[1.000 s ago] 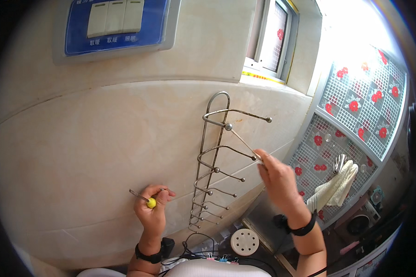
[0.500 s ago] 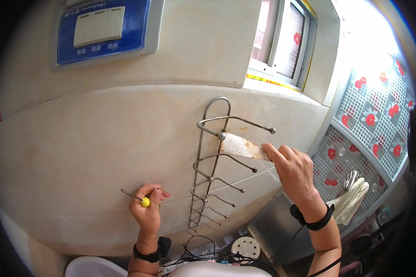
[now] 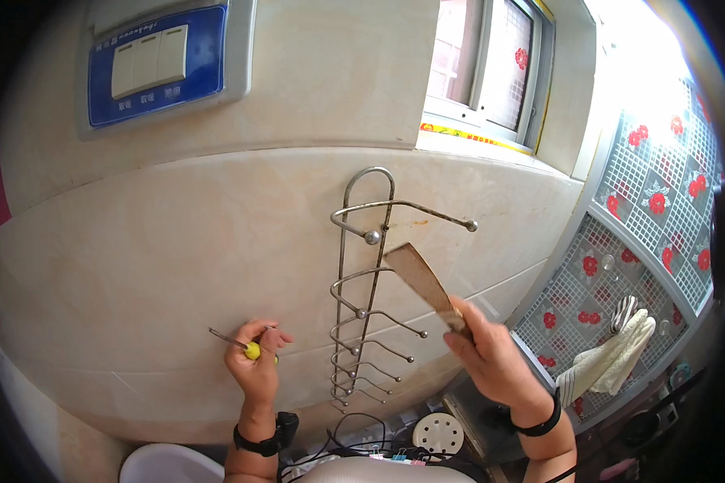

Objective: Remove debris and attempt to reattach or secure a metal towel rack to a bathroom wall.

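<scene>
My right hand (image 3: 499,358) is closed around the handle end of a flat-bladed scraper (image 3: 419,278). The worn, brownish blade slants up and left, its wide end in front of the metal hook rack (image 3: 361,314). That rack stands against the tiled wall, with several ball-tipped prongs one below another. Lower left of it, my left hand (image 3: 254,362) grips a screwdriver with a yellow handle (image 3: 253,351); its thin shaft points left and up. Something small and dark shows at the left fingertips, too small to name.
A blue switch panel (image 3: 157,68) is on the wall at upper left, and a window (image 3: 491,72) opens at upper right. Flower-patterned cabinet doors (image 3: 588,282) with a hanging towel (image 3: 612,354) stand at right. Below are a white basin (image 3: 169,467), black cables and a round holed disc (image 3: 438,435).
My right hand has moved down and slightly left, turning the scraper from nearly level to a steep slant with its other face showing. My left hand stays almost in place.
</scene>
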The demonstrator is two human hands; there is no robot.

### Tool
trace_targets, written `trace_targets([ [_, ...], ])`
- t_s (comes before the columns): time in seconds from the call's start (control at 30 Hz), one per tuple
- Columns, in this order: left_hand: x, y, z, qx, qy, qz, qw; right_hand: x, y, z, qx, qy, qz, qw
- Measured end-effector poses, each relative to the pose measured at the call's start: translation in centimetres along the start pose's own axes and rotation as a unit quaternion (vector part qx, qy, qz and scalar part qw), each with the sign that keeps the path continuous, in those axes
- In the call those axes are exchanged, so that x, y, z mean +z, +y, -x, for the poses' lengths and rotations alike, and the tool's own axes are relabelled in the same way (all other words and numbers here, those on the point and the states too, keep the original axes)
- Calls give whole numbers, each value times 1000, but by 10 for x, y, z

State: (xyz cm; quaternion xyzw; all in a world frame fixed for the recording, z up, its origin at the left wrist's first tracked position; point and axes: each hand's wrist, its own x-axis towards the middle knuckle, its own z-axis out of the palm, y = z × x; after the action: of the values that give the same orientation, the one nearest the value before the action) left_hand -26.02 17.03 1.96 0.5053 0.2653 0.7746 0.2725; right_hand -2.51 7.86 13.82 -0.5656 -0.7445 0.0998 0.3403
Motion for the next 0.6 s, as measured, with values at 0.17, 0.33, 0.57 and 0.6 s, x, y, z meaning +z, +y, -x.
trace_targets([
  [0.17, 2, 2, -2, -10, -15, 4, 1000, 2, -5, 18, 9, 53, -21, 998],
  [0.33, -3, 4, -1, -15, -14, 9, 1000, -15, 7, 4, -84, 59, 28, 994],
  [0.57, 1, 5, 0, -12, -11, -5, 1000, -27, 19, -12, -50, 23, 32, 998],
  [0.6, 1, 4, 0, -11, -8, -7, 1000, -27, 21, -15, -53, 22, 30, 998],
])
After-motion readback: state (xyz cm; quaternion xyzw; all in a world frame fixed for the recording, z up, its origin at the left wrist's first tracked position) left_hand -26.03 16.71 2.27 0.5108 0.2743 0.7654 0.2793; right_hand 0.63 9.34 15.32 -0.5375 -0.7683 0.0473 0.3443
